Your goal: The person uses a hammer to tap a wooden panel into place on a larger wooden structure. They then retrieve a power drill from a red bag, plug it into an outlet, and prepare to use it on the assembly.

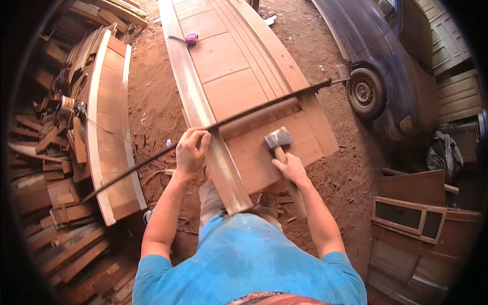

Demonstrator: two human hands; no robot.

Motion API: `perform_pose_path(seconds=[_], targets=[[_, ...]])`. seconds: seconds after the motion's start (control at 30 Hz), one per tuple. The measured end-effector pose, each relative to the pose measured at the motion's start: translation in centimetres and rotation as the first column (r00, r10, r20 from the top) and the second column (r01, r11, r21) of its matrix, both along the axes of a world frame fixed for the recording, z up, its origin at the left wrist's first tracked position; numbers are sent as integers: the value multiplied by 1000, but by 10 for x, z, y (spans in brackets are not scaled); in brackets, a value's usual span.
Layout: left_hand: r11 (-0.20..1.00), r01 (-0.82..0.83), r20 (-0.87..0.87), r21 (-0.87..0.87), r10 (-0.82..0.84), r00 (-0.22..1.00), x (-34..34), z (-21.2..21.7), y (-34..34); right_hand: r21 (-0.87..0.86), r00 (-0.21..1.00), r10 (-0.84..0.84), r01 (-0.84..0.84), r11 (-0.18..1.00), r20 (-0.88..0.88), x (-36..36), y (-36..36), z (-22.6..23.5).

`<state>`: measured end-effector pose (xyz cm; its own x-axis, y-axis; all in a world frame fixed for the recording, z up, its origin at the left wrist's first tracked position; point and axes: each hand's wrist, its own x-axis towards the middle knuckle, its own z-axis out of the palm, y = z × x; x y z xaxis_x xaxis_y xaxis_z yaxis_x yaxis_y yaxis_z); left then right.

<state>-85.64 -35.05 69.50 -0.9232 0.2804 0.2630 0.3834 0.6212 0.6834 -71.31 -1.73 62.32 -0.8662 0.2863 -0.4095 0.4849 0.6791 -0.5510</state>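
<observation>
Across the door (229, 84), a long bar (264, 106), presumably heavy and rigid, best steadied along its shaft, meets the left hand (191, 151), grip closure indiscernible; over the door's worker-side end, the right hand (290, 170) encircles the handle (297, 197) of a likely head-heavy hammer (278, 138).

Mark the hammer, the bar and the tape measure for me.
Hammer (279, 137): head view, on its grey head.
Bar (254, 109): head view, on its long dark shaft.
Tape measure (191, 39): head view, on its pink case.
</observation>
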Motion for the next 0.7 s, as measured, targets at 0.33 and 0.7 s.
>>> perform_pose_path(seconds=[0.33, 0.7], targets=[[962, 159, -53, -220, -175, 983, -306, -109, 7, -86, 850, -386, 442, 893, 359, -53, -42, 77], [908, 148, -87, -391, -196, 977, -408, -158, 58, 209, 979, -200, 204, 956, -37, -306, 128, 118]])
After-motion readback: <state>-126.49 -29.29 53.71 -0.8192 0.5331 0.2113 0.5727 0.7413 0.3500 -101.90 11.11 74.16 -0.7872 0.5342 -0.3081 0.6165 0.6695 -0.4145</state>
